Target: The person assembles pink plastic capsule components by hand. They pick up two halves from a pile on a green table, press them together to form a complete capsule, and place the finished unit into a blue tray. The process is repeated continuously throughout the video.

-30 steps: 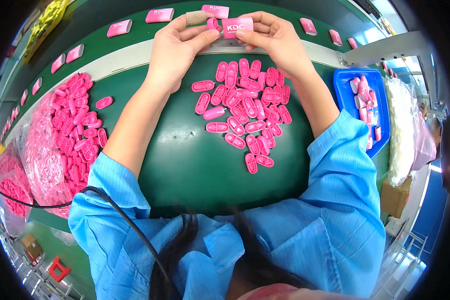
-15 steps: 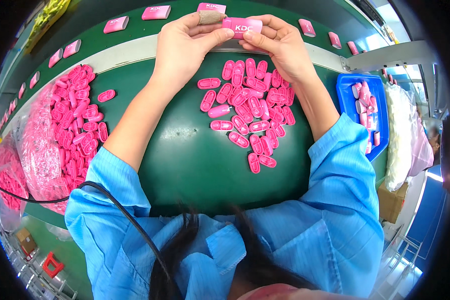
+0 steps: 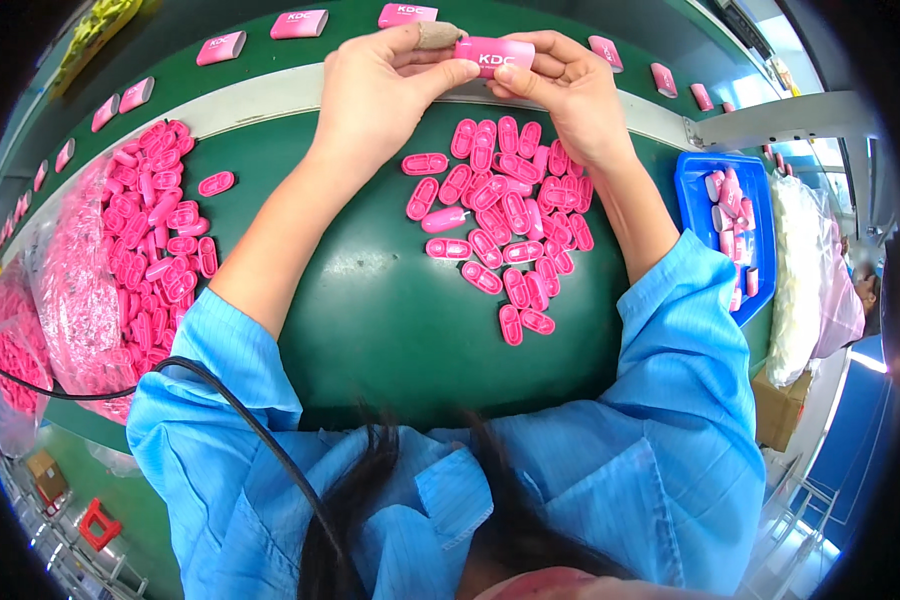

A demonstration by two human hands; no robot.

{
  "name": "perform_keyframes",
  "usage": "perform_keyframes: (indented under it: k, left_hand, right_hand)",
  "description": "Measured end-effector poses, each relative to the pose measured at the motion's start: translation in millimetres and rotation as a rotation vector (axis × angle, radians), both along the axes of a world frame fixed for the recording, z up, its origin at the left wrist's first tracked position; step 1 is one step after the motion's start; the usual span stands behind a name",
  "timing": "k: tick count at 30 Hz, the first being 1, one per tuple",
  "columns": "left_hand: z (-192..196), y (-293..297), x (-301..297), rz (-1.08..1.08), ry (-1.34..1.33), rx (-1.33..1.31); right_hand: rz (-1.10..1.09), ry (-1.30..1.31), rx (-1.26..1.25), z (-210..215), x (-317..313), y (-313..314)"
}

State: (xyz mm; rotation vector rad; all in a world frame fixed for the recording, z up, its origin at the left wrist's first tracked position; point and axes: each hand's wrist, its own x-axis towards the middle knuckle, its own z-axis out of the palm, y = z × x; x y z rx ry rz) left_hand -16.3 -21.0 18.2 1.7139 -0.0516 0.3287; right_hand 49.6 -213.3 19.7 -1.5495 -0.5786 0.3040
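Both hands hold one pink oblong plastic case [image 3: 494, 57] with white lettering, up at the far edge of the green table [image 3: 390, 310]. My left hand [image 3: 380, 85] pinches its left end; a tan wrap covers one fingertip. My right hand [image 3: 565, 90] grips its right end from below and behind. Just beneath the hands lies a loose pile of flat pink oval shells [image 3: 505, 225].
A larger heap of pink shells [image 3: 160, 250] and clear bags of them [image 3: 70, 280] lie at the left. Finished pink cases [image 3: 299, 23] ride a green belt beyond the pale rail. A blue tray [image 3: 730, 220] with pink pieces sits at the right.
Both hands have stayed together on the pink case at the table's far edge; the fingers shifted slightly along it. The piles have not moved.
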Motion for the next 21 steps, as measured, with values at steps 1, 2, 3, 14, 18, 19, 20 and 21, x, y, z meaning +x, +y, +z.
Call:
perform_keyframes:
  k: [1, 2, 3, 14, 18, 19, 20, 21]
  left_hand:
    - [-2, -1, 0, -0.009, 0.004, -0.028]
    - [-3, -2, -1, -0.033, -0.001, -0.057]
    - [-3, -7, -3, -0.014, -0.032, -0.034]
    - [3, -14, -10, 0.098, -0.026, 0.729]
    - [7, 2, -11, 0.108, -0.191, 0.885]
    - [13, 4, -13, 0.072, -0.197, 0.943]
    - [15, 3, -15, 0.01, -0.086, 0.893]
    - [14, 2, -15, 0.004, -0.061, 0.861]
  right_hand:
    - [-0.001, -0.002, 0.003, 0, 1, 1]
    - [-0.002, -0.004, 0.006, 1, 1, 2]
    - [-0.008, 0.001, 0.004, -1, 0, 1]
    - [-0.1, -0.094, -0.144, 3, -1, 12]
    - [-0.031, -0.068, -0.325, 1, 43, 11]
    - [-0.043, -0.047, -0.311, -1, 50, 13]
    - [-0.055, -0.025, -0.297, -3, 58, 14]
    - [-0.061, -0.006, -0.283, -3, 65, 17]
